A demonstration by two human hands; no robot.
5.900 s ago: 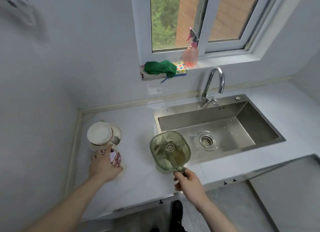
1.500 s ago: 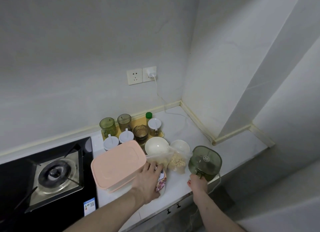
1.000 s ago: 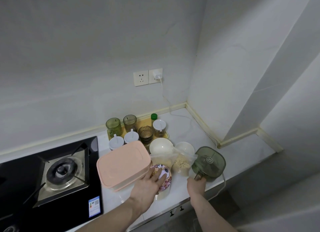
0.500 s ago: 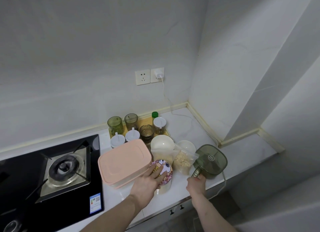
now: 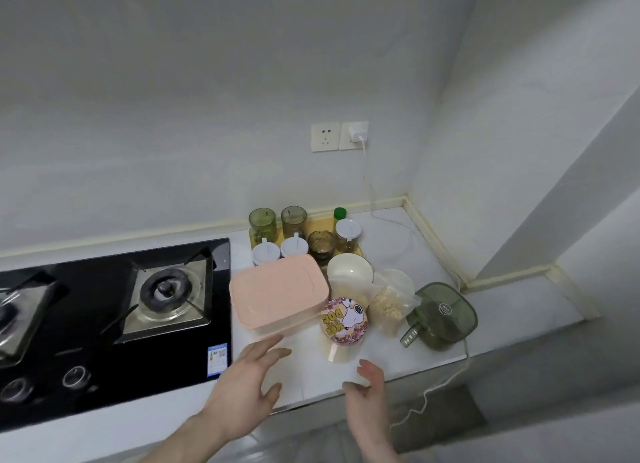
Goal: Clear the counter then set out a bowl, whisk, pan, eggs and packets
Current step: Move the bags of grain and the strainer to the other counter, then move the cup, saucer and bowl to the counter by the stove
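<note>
Both hands: the left hand (image 5: 247,376) and the right hand (image 5: 369,384) are released and empty, fingers spread, hovering over the bench's (image 5: 311,369) near edge; half a second ago the left lay on the cartoon-lidded jar and the right gripped the green chopper's handle.
Green chopper: the chopper (image 5: 441,319) now stands by itself near the bench's front right corner, handle pointing toward the near edge, apart from the right hand.
Cartoon jar: the jar (image 5: 343,327) stands near the bench's front edge, just right of the pink box (image 5: 278,294) and just in front of the bag of pale crumbs (image 5: 388,305); whether it touches either cannot be told.
White bowl: a bowl (image 5: 349,272) sits behind the jar, toward the middle of the bench, beside the bag and in front of the tray of small jars (image 5: 304,234) at the back edge.
Hob: the black gas hob (image 5: 114,306) fills the bench's left end.
Meaning for the task: both carried items appear set down here, so this looks like part of the clearing stage; the bench by the sink seen six seconds ago held these two.
Still to come: no whisk, pan or eggs are in view, so the setting-out seems not yet begun.
Next move, as a guess: the empty hands are free to fetch more.
</note>
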